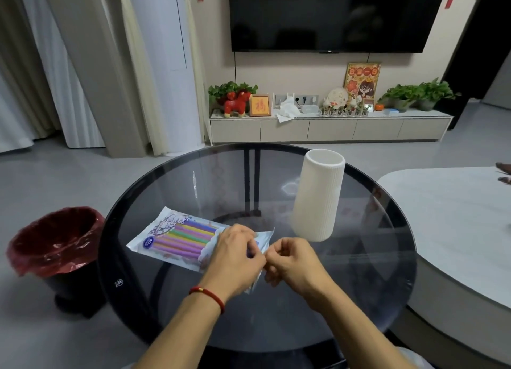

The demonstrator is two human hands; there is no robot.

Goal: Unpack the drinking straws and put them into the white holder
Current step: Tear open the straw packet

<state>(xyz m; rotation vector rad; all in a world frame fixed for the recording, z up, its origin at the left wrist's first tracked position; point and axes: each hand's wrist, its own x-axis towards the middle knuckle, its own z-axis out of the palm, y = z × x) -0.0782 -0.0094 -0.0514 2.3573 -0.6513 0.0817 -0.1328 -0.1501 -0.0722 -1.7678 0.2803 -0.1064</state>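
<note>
A black waste bin (56, 255) lined with a red bag stands on the floor, just off the left edge of the round glass table (381, 280). On the left-centre part of the tabletop lies the straw packet (177, 237), a flat clear-and-white plastic bag resting at an angle, its far end pointing toward the table's left edge and its near end toward the centre. The drinking straws (188, 237) remain inside it, side by side, in purple, green, yellow and pink. The left hand (235, 254), with a red cord bracelet (208, 295) on the wrist, rests over the near end of the packet, its fingers closed and pinching the plastic at that end. The right hand (293, 261) meets it just to the right, fingers curled into a pinch at the same edge of the packet; how much plastic it holds cannot be told, as the fingertips hide the contact. Both hands are near the centre of the table, touching or almost touching each other. Behind and to the right of the hands, toward the far-right part of the tabletop, stands the white holder (318, 197), a tall ribbed cylinder, upright, with its open top facing up, apart from the packet.
</note>
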